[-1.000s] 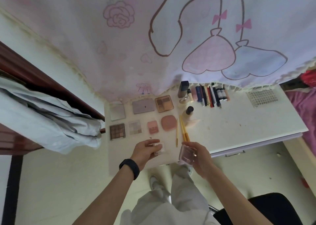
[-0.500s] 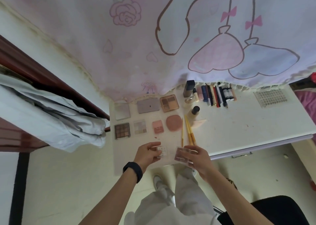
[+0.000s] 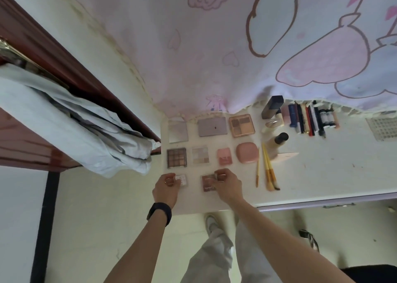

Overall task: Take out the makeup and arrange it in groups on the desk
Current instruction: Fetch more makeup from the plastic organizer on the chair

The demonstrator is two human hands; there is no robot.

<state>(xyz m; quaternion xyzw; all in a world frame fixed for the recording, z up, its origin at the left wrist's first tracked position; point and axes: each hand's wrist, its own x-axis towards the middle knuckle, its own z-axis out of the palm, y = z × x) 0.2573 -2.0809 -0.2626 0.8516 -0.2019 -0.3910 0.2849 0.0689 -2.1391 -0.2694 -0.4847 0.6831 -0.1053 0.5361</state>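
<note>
While the left hand point(image 3: 165, 187) pinches a pale palette point(image 3: 182, 180), the right hand point(image 3: 227, 185) pinches a brown palette point(image 3: 206, 184); both palettes lie on the surface point(image 3: 311, 172).

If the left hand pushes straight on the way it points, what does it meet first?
Probably the dark nine-pan palette, just beyond the left hand and the small pale palette it pinches, though depth is unclear.

A pink cartoon-print curtain point(image 3: 214, 57) is hanging over the back of a white desk point(image 3: 322, 175), with daylight seemingly glowing through it. A pale cloth point(image 3: 75, 128) is draping off a dark red wooden frame point(image 3: 64, 68) above the cream floor point(image 3: 96, 229).
</note>
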